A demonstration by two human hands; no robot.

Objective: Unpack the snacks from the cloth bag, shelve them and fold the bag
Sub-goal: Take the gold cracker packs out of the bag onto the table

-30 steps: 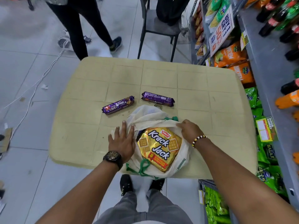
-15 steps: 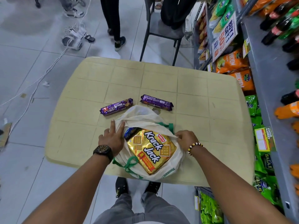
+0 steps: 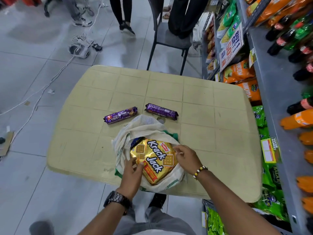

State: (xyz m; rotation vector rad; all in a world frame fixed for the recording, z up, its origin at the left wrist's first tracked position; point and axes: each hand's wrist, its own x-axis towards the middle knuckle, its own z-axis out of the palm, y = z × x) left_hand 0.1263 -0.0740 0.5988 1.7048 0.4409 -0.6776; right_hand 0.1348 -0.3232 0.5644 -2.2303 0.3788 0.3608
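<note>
A cream cloth bag (image 3: 145,123) with green handles lies open near the front edge of the beige table (image 3: 203,116). In its mouth sits a gold Krack Jack pack (image 3: 157,160), and a blue pack (image 3: 135,141) peeks out under it. My left hand (image 3: 132,177) grips the gold pack's lower left corner. My right hand (image 3: 186,158) rests with its fingers apart on the pack's right edge. Two purple biscuit rolls, a left roll (image 3: 120,115) and a right roll (image 3: 161,111), lie on the table just beyond the bag.
Shop shelves (image 3: 271,99) with snack bags and drink bottles run along the right, close to the table. A dark chair (image 3: 169,39) stands behind the table. People's legs (image 3: 123,14) and a power strip with cables (image 3: 79,48) are on the floor beyond.
Both hands have left the bag's rim and moved inward onto the Krack Jack pack. The bag's mouth has slumped lower around the pack.
</note>
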